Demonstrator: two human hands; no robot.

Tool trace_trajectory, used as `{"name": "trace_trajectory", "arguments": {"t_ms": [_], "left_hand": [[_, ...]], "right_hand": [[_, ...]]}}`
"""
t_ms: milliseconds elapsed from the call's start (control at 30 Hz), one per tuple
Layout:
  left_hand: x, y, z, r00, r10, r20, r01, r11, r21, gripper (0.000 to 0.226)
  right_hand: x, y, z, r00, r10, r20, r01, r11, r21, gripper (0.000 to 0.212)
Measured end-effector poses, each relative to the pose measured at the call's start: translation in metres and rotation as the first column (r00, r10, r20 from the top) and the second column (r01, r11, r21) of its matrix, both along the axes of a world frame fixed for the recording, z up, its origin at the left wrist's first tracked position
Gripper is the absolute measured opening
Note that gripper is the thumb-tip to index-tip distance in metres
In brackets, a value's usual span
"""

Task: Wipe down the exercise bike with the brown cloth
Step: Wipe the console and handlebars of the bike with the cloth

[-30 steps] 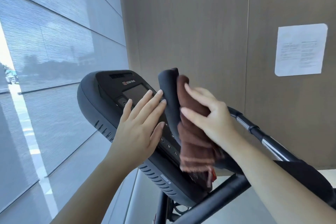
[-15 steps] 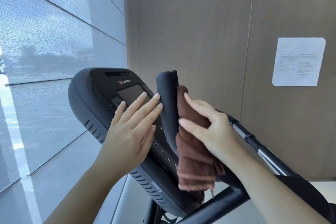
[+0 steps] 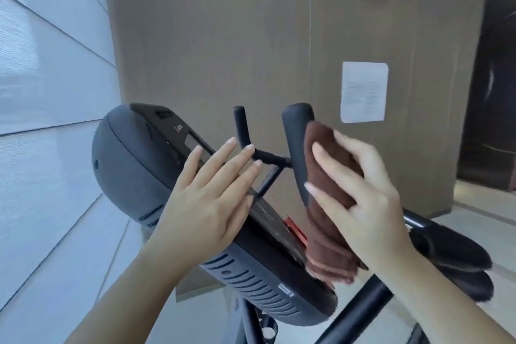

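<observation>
On upright grip (image 3: 296,142): R hand (image 3: 371,212) fingers still pinch brown cloth (image 3: 326,232); L hand (image 3: 206,204) fingers still flat on console (image 3: 134,165).

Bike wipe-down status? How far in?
Done: cannot tell, no surface shows wipe marks. In hand: right hand holds the brown cloth against the upright handlebar grip; left hand rests flat on the console. Left, likely: console, lower frame bar.
</observation>
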State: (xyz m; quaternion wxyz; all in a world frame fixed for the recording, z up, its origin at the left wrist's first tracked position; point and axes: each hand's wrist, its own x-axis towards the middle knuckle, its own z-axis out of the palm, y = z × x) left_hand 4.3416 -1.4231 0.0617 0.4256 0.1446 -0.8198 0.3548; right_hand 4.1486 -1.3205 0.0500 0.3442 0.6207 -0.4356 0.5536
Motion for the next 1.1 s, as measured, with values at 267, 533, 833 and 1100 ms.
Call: {"name": "trace_trajectory", "arguments": {"t_ms": [267, 533, 833, 1100], "left_hand": [[0.005, -0.005, -0.007, 0.996, -0.088, -0.022, 0.089, 0.996, 0.019, 0.042], [0.007, -0.012, -0.011, 0.989, -0.141, -0.033, 0.141, 0.99, -0.013, 0.04], [0.011, -0.015, -0.016, 0.977, -0.202, -0.068, 0.203, 0.979, 0.002, 0.036], [0.015, -0.019, -0.021, 0.991, -0.131, -0.016, 0.13, 0.991, -0.016, 0.03]], "right_hand": [[0.043, -0.009, 0.03, 0.948, -0.317, 0.018, 0.317, 0.948, 0.017, 0.042], [0.049, 0.004, -0.026, 0.739, -0.624, -0.253, 0.649, 0.761, 0.02, 0.032], [0.057, -0.026, 0.038, 0.746, -0.645, -0.169, 0.645, 0.762, -0.059, 0.035], [0.046, -0.002, -0.036, 0.683, -0.668, -0.295, 0.691, 0.722, -0.034, 0.029]]}}
